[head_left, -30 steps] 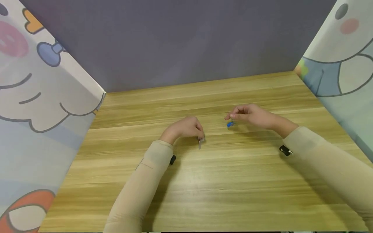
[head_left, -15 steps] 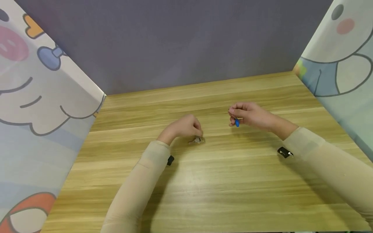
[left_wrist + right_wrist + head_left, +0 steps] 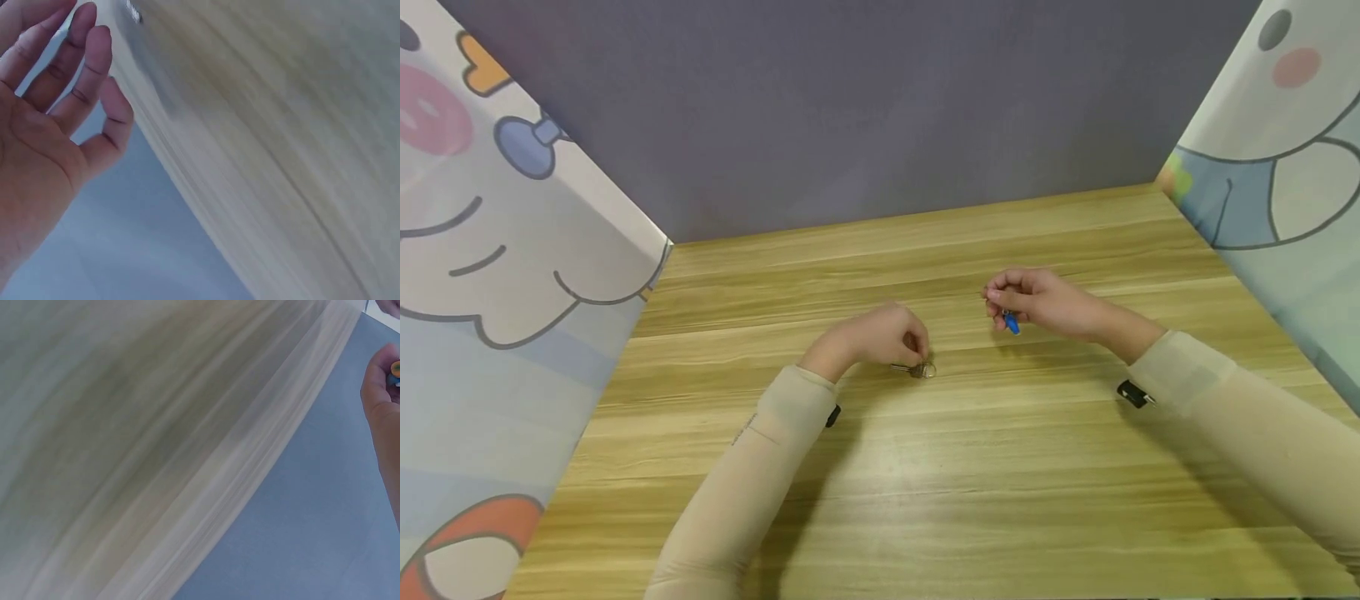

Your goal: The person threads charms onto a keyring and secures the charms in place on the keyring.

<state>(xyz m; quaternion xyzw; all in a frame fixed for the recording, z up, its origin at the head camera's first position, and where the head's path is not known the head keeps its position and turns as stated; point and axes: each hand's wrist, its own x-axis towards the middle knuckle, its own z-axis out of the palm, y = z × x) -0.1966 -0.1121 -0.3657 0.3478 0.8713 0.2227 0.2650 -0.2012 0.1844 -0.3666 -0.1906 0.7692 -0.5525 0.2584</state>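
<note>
in the head view, the person's left hand (image 3: pixel 880 333) bent down over the pale yellow-brown wood-grain tabletop (image 3: pixel 962 467), thumb and forefinger pinching a small dull-silver metal key (image 3: pixel 915 371) with a thin round metal ring (image 3: pixel 929 370) at its right end. the key lay roughly level, just under the fingertips; whether it touched the wood could not be told. well apart to the right, the right hand (image 3: pixel 1048 307) was palm-side inward, its fingers curled round a small bright-blue tag-like piece (image 3: pixel 1012 323) whose lower end stuck out beneath them. the step in hand seemed to be handling one small item per hand, both above the middle of the table. the next move, as judged here, called for a firm grip on key and blue piece, since either could slip.

in the left wrist view, the visible fingers were bent and slightly parted; the pinching tips were cut off, and a shiny metal speck (image 3: pixel 134 12) beside them was too blurred to identify.

in the right wrist view, the right hand showed only at the edge, curled about something partly orange and blue.
</note>
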